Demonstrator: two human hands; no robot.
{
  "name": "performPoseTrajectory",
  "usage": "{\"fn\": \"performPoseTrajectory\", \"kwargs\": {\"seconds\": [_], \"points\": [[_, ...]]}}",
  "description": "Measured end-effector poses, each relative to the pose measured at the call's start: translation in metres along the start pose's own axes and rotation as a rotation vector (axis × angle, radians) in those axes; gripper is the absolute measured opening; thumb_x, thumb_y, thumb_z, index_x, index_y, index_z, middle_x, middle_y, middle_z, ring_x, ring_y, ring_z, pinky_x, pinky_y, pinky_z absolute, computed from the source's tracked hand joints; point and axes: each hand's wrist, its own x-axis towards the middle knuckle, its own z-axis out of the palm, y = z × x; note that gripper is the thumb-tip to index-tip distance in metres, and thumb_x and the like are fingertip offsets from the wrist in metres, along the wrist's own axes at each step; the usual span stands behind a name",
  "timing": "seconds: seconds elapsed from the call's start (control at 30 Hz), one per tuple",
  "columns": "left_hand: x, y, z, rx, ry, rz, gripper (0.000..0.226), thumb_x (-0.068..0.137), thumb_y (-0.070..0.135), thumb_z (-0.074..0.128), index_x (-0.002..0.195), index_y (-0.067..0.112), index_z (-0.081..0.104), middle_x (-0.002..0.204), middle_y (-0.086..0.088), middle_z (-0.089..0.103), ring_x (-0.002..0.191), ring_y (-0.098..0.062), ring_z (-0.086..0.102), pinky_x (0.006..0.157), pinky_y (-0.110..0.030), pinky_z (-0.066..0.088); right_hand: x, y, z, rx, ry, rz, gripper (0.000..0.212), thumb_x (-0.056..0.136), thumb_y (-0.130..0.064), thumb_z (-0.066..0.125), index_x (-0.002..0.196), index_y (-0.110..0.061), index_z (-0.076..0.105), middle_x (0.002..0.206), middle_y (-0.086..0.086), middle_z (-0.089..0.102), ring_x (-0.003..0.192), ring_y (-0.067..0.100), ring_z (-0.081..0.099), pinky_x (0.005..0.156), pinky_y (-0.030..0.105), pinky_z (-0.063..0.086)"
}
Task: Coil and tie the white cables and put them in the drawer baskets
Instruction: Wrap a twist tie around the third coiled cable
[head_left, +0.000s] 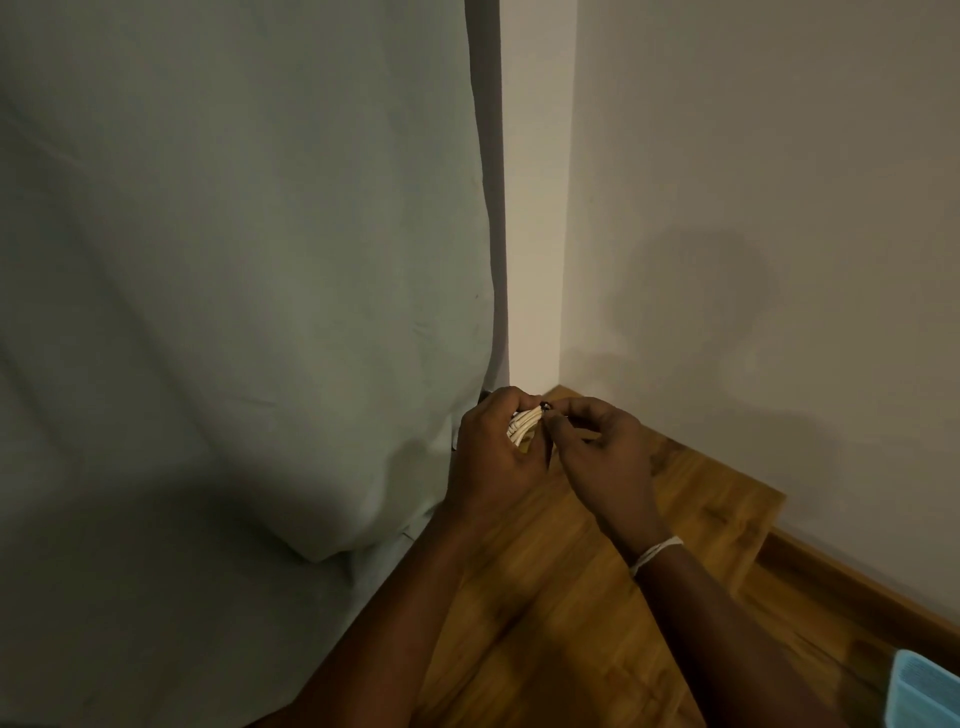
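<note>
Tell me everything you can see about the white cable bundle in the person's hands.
The white cable bundle is cream-white, several smooth strands lying side by side in a tight coil. The left hand grips it, hiding most of it. The right hand pinches something small and dark at its top edge. It is held above the wooden surface, near the curtain.

Most of white cable coil (524, 425) hidden inside left hand (493, 452); only few strands show between fingers. Small dark thing at coil's upper right end, pinched by right hand (597, 447), too small to tell, possibly a tie. Blue basket (924, 691), far below and right of coil, cut off by right and bottom edges. Green curtain (234, 312), left of coil, hides whatever stands behind it.
</note>
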Motion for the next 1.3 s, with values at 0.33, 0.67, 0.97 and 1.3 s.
{"fn": "performPoseTrajectory", "kwargs": {"seconds": [0.33, 0.67, 0.97, 1.3], "points": [[-0.001, 0.0, -0.003, 0.021, -0.017, 0.036, 0.024, 0.086, 0.03, 0.073, 0.098, 0.011, 0.065, 0.088, 0.001, 0.068, 0.077, -0.013, 0.066, 0.066, -0.023, 0.057, 0.003, 0.003, -0.005, -0.148, -0.042, -0.057, 0.023, 0.102, -0.022, 0.055, 0.109, -0.013, 0.074, 0.098, -0.003, 0.071, 0.088, 0.004, 0.063, 0.079, 0.023, 0.054], [0.001, 0.014, -0.004, -0.052, -0.017, 0.011, 0.021, 0.084, 0.025, 0.075, 0.097, 0.011, 0.066, 0.086, 0.002, 0.069, 0.075, -0.009, 0.066, 0.062, -0.025, 0.057, -0.001, 0.004, -0.005, 0.295, 0.0, 0.151, 0.016, 0.097, -0.016, 0.063, 0.101, -0.014, 0.078, 0.094, 0.001, 0.077, 0.095, 0.018, 0.071, 0.085, 0.03, 0.058], [0.002, 0.019, -0.003, -0.097, 0.019, 0.024, 0.007, 0.093, 0.014, 0.062, 0.091, 0.01, 0.067, 0.079, 0.005, 0.068, 0.078, -0.008, 0.065, 0.066, -0.017, 0.055, -0.003, 0.005, -0.012, 0.359, 0.0, 0.148, 0.013, 0.093, -0.011, 0.067, 0.099, -0.01, 0.078, 0.092, 0.003, 0.077, 0.091, 0.019, 0.072, 0.081, 0.035, 0.059], [0.002, 0.021, -0.005, -0.058, -0.001, 0.004, 0.004, 0.093, 0.027, 0.058, 0.093, 0.023, 0.057, 0.079, 0.017, 0.061, 0.075, -0.006, 0.065, 0.066, -0.014, 0.053, -0.005, 0.012, -0.007, 0.311, -0.005, 0.121, 0.014, 0.093, -0.025, 0.068, 0.101, -0.026, 0.079, 0.099, -0.006, 0.077, 0.1, 0.018, 0.07, 0.093, 0.052, 0.056]]}}
